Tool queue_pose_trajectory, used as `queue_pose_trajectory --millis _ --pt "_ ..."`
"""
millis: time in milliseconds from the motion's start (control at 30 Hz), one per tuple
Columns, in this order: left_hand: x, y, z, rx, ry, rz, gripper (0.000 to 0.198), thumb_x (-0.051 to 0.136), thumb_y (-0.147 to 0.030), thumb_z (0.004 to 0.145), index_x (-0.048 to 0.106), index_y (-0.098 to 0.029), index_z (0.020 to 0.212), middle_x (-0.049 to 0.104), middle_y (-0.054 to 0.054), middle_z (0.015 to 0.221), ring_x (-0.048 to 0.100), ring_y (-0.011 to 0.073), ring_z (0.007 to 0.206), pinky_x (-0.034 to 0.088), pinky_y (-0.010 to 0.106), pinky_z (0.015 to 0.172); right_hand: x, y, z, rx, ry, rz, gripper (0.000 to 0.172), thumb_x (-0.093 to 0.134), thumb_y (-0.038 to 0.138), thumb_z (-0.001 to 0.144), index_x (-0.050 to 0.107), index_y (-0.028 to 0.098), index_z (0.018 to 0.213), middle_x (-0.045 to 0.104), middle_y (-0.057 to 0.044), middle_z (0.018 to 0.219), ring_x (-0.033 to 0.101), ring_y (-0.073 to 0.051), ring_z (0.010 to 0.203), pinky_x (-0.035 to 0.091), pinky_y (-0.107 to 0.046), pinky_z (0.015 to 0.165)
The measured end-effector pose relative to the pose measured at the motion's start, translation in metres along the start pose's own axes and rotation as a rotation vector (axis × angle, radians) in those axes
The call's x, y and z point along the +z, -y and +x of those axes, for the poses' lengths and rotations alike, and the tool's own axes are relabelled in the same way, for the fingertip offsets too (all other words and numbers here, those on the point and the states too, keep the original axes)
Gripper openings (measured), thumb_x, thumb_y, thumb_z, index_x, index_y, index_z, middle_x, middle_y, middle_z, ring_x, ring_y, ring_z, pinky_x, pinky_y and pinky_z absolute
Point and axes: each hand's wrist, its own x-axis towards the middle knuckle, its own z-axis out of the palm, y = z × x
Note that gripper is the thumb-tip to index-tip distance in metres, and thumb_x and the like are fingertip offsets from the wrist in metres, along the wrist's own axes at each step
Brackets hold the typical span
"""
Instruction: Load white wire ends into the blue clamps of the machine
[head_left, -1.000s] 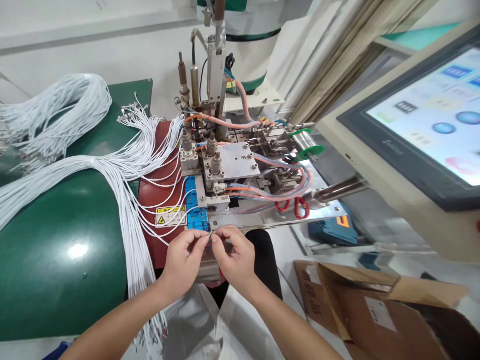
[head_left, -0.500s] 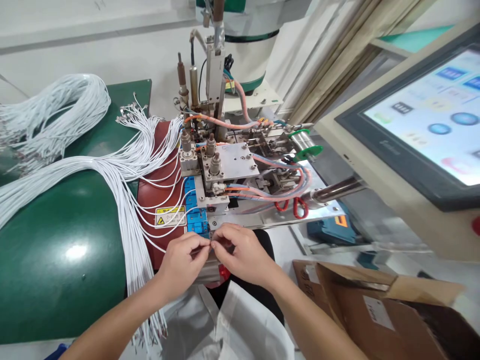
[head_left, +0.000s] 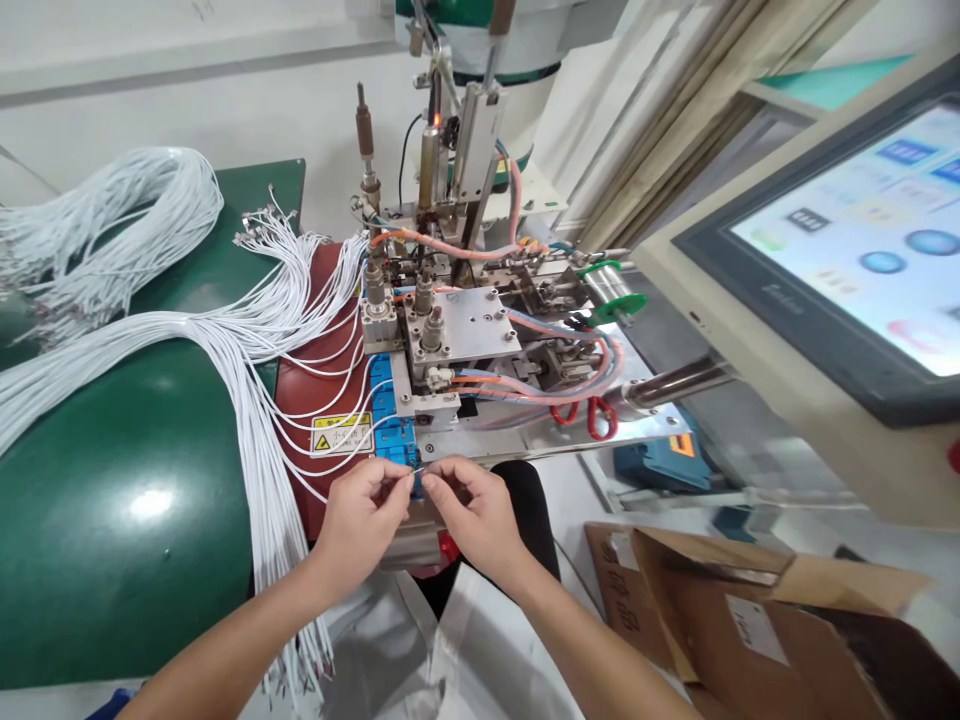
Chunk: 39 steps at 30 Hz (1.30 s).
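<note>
Pinching a thin pale wire end [head_left: 418, 471], looks like: left hand [head_left: 364, 512] and right hand [head_left: 478, 508] both have thumb pressed to forefinger, tips nearly meeting just in front of the blue fixture [head_left: 394, 437]. Too small to tell which bit each hand has. Fingertip hold is presumably for fine control on a part that tiny, and working right at the fixture's near end should mean little reach. Several white wires [head_left: 262, 470] run into the fixture from its left, spaced apart, probably so each gets its own seat. Rest of the bunch lies left of the fixture across the red plate [head_left: 309, 508] and green mat [head_left: 135, 560], likely to leave slack out of the hands' way. Coiled bundle [head_left: 161, 200] is parked farther left and behind. Metal machine [head_left: 469, 322] butts against the fixture's right side, spool [head_left: 611, 290] beyond it. Touchscreen [head_left: 862, 230] sits far right of the fixture, angled so the person can presumably read it. Writing: yellow-edged warning label [head_left: 342, 433] just left of the fixture has a hazard triangle and Chinese, reads like 小心伤手; line below illegible. Screen bezel logo blurred. Cardboard box [head_left: 705, 600], front right of fixture: printing and white sticker unreadable.
</note>
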Motion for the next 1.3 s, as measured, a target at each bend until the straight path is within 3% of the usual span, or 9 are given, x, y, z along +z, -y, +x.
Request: queue_pose_trajectory --millis 133,367,600,767,967,1167,1300 --pt "0.002 0.004 0.001 -0.003 0.023 0.018 0.014 0.052 -0.027 0.079 0.059 -0.016 0.077 0.059 0.000 0.065 0.054 0.0098 0.053 0.044 0.021 0.053 -0.005 0.002 0.003 0.029 -0.014 0.044 0.011 0.056 0.024 0.073 0.062 0.016 0.070 0.062 -0.002 0.063 0.053 -0.012 0.054 0.042 -0.023 0.050" --pt "-0.009 0.001 0.004 0.070 0.087 0.224 0.018 0.051 -0.027 0.080 0.063 -0.020 0.090 0.064 0.001 0.076 0.056 0.0115 0.060 0.045 0.022 0.058 -0.003 -0.006 0.002 -0.101 -0.043 -0.127 0.013 0.053 0.021 0.075 0.058 0.017 0.064 0.060 -0.002 0.065 0.054 -0.014 0.062 0.042 -0.024 0.060" --pt "-0.033 0.002 0.016 0.291 0.107 0.562 0.018 0.043 -0.018 0.084 0.061 -0.020 0.088 0.060 0.003 0.086 0.057 0.0164 0.081 0.044 0.030 0.075 0.005 -0.028 0.013 0.146 -0.010 -0.027 0.018 0.049 0.031 0.078 0.056 0.018 0.068 0.057 0.001 0.060 0.049 -0.013 0.054 0.040 -0.023 0.054" --pt "-0.033 0.012 0.021 0.337 0.040 0.597 0.019 0.043 -0.015 0.084 0.060 -0.018 0.089 0.059 0.004 0.087 0.057 0.0165 0.083 0.045 0.031 0.077 0.010 -0.031 0.017 0.181 -0.002 -0.061 0.019 0.048 0.033 0.078 0.054 0.019 0.066 0.053 0.002 0.056 0.047 -0.013 0.053 0.038 -0.024 0.054" --pt "-0.030 0.014 0.021 0.352 0.031 0.615 0.019 0.043 -0.011 0.083 0.061 -0.017 0.086 0.060 0.004 0.083 0.057 0.0168 0.079 0.046 0.032 0.074 0.009 -0.039 0.022 0.247 0.097 -0.009 0.017 0.048 0.032 0.076 0.051 0.019 0.065 0.051 0.002 0.056 0.046 -0.013 0.053 0.037 -0.024 0.054" --pt "-0.031 0.020 0.023 0.383 0.027 0.569 0.018 0.045 -0.013 0.083 0.062 -0.018 0.087 0.060 0.004 0.083 0.058 0.0164 0.079 0.047 0.031 0.074 0.002 -0.037 0.028 0.055 0.194 -0.140 0.023 0.037 0.034 0.085 0.046 0.020 0.068 0.049 0.002 0.061 0.048 -0.013 0.059 0.036 -0.023 0.057" --pt "-0.031 0.024 0.023 0.405 0.030 0.578 0.019 0.044 -0.014 0.084 0.062 -0.018 0.090 0.060 0.005 0.084 0.058 0.0164 0.080 0.048 0.032 0.075 0.006 -0.034 0.032 -0.096 0.135 -0.373 0.030 0.033 0.036 0.087 0.042 0.021 0.063 0.046 0.002 0.057 0.046 -0.014 0.056 0.032 -0.024 0.056"
